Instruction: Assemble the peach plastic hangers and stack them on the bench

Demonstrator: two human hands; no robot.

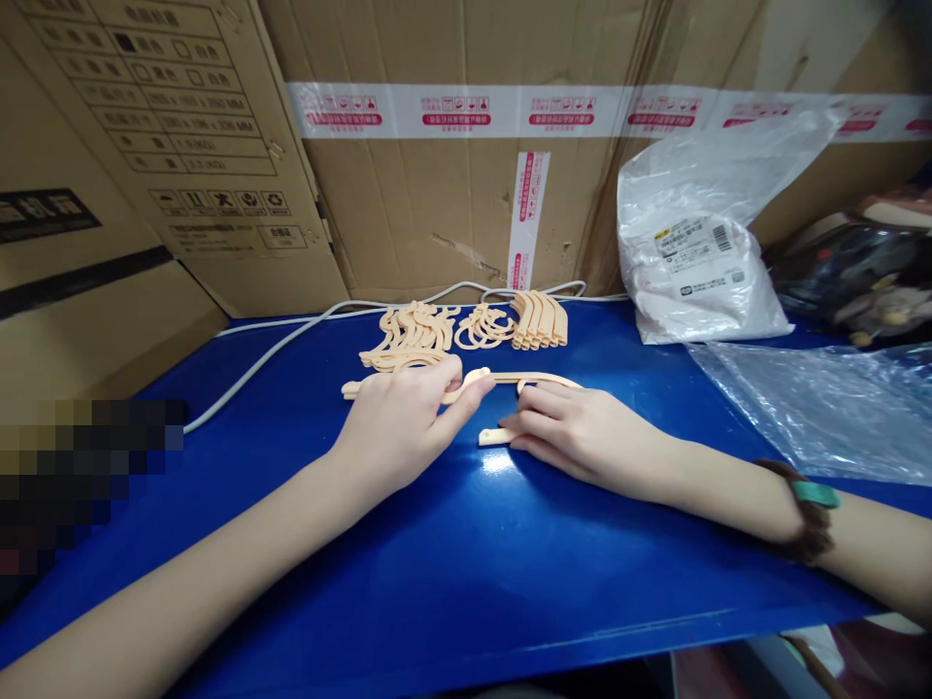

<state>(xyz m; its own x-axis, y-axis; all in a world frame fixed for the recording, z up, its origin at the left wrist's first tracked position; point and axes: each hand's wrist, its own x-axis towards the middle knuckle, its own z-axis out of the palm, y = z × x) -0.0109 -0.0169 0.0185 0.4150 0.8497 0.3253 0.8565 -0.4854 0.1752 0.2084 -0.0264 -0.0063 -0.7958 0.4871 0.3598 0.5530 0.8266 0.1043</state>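
Though partly visible, strip (pixel 496 438) beneath right fingers (pixel 543 427)

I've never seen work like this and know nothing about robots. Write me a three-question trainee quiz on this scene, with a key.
1. Fill in: the person wears a brown band on the ____ wrist.
2. True or false: the left hand is touching a cream piece.
3. Seen from the person's side, where is the white bag?
A) Left of the piles
B) Right of the piles
C) On top of the piles

Key: 1. Right; 2. True; 3. B
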